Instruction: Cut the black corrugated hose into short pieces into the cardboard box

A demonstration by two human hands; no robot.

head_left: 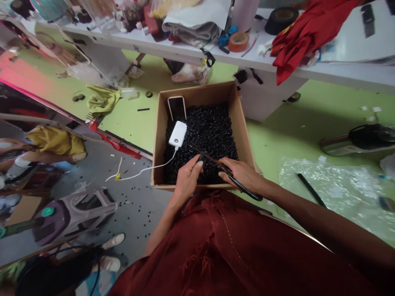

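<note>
Well, from where I stand, both hands are at work over the near part of a cardboard box (pixel 242 129), which sits on a green surface (pixel 268 142). The right hand (pixel 242 174) is closed around a black-handled tool (pixel 247 191), and the left hand (pixel 187 176) has thumb and fingers pinched on a small black piece (pixel 202 158). The two hands are near each other but apart, with the tool's slim metal end reaching across between them.

That tool lies aslant: its long axis runs from the handle end, low on the wearer's right by the box's near edge, up and leftward to the tip, which points over the box's filling and away from the wearer's body. The small black piece sticks up from the left fingertips, beside the metal; which way its own long axis runs I can't make out.

Below them the box holds a heap of black pieces (pixel 212 123). On its left side rests a white power bank (pixel 178 135), slightly tilted, its white cable (pixel 148 167) trailing out over the box's left edge. Behind that, a phone (pixel 177 107) leans against the far wall, screen toward the wearer.
</note>
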